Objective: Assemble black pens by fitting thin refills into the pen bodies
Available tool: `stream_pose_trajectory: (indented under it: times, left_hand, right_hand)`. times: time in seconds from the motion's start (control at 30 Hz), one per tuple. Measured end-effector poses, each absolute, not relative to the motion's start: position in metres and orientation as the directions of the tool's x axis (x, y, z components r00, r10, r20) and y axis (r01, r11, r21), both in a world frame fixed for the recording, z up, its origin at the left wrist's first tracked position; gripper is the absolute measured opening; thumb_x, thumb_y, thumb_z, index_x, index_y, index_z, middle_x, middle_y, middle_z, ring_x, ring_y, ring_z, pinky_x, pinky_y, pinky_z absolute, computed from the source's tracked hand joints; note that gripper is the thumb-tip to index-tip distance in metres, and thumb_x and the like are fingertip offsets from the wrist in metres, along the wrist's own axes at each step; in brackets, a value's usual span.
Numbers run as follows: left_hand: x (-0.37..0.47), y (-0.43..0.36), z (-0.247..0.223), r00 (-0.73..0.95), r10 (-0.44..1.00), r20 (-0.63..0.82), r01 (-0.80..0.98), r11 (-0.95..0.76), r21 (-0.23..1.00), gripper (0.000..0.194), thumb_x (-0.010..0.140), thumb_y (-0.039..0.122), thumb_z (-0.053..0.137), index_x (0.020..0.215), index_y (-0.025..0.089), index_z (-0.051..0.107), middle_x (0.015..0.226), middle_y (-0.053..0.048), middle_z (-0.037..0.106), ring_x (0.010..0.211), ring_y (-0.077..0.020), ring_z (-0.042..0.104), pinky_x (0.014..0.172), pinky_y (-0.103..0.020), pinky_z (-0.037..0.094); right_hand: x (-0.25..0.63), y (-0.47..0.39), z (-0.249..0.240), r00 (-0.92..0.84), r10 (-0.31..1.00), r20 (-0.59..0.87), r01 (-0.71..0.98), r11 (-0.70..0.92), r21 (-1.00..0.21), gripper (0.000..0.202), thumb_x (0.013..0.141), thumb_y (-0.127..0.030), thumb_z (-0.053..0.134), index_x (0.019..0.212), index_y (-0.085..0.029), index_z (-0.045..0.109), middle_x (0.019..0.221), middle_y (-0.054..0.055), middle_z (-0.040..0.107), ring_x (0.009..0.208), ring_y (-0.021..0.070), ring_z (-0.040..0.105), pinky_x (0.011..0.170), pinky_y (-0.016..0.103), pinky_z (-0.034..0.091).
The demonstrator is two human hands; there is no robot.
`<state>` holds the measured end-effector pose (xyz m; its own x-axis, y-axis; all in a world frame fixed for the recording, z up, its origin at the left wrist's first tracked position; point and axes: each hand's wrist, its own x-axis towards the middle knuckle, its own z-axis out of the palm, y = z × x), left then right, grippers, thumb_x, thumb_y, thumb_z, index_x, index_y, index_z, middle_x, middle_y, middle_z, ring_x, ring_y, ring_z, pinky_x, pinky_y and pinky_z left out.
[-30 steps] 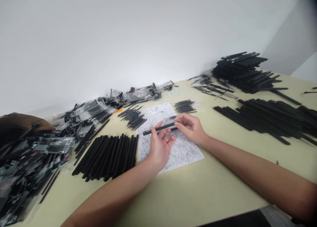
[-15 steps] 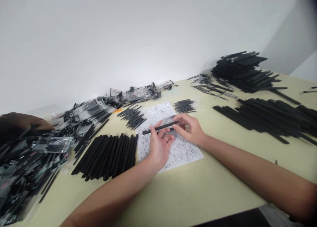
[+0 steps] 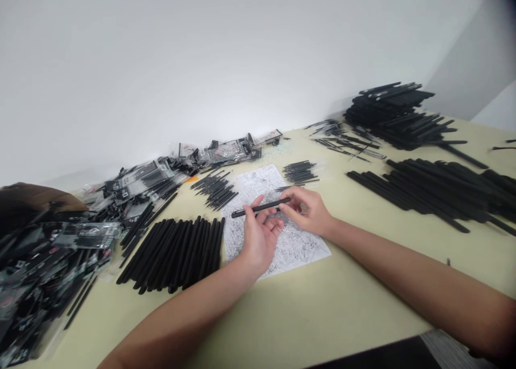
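The half-curled left hand pinches a black pen above scribbled paper, partly hidden beneath. At the pen's far end, the right hand bends its fingers; whether they grip it, I can't tell.

- No word, brand or number is legible for certain.
- Packets along the desk's far edge: white characters on black labels, blurred; a red emblem on a pale card.
- Packaging toward the desk's left side: white characters and round red marks, unreadable.
- Held pen: pale marks near one end, too small.
- Paper sheet: dense dark scribbles.
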<state>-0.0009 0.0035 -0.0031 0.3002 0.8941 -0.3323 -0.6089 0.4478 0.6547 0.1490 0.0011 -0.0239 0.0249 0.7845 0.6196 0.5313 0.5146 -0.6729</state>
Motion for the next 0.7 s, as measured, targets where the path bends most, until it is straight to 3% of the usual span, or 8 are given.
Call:
stream_pose_trajectory:
  times: [0.17,0.4,0.57,0.7]
  left_hand:
    - [-0.0010,0.0037,-0.0022,0.297,0.889,-0.348,-0.603,0.457,0.654,0.047,0.096,0.056,0.033,0.124,0.024,0.053,0.078,-0.002,0.059,0.058,-0.0104,0.054,0.063,-0.024,0.049]
    - [-0.0010,0.0040,-0.0036,0.303,0.890,-0.342,-0.595,0.457,0.661,0.047,0.096,0.056,0.034,0.123,0.024,0.055,0.077,-0.002,0.058,0.059,-0.0109,0.054,0.063,-0.025,0.049]
    - [-0.0010,0.0004,-0.0051,0.321,0.907,-0.274,-0.558,0.415,0.719,0.036,0.089,0.047,0.058,0.116,0.023,0.058,0.080,-0.001,0.060,0.060,-0.0089,0.055,0.065,-0.024,0.048]
    - [-0.0010,-0.0040,-0.0069,0.358,0.915,-0.186,-0.519,0.361,0.775,0.043,0.073,0.029,0.078,0.113,0.022,0.062,0.079,0.002,0.061,0.060,-0.0078,0.056,0.066,-0.025,0.047]
  right_hand:
    - [0.1486,0.0015,-0.0232,0.033,0.817,0.576,0.580,0.454,-0.677,0.019,0.087,-0.037,0.059,0.078,-0.020,0.060,0.054,-0.003,0.053,0.047,0.0093,0.044,0.049,0.023,0.036]
    - [0.1477,0.0004,-0.0216,0.025,0.834,0.551,0.578,0.438,-0.689,0.028,0.088,-0.041,0.056,0.070,-0.019,0.058,0.053,-0.003,0.053,0.047,0.0090,0.042,0.048,0.023,0.034]
    - [0.1467,0.0006,-0.0221,0.002,0.838,0.546,0.554,0.453,-0.698,0.031,0.090,-0.039,0.053,0.067,-0.019,0.060,0.055,-0.002,0.054,0.049,0.0088,0.044,0.050,0.024,0.035]
    - [0.1473,0.0017,-0.0219,0.072,0.845,0.529,0.491,0.432,-0.757,0.024,0.089,-0.039,0.055,0.079,-0.019,0.064,0.063,0.000,0.060,0.055,0.0109,0.050,0.052,0.025,0.040]
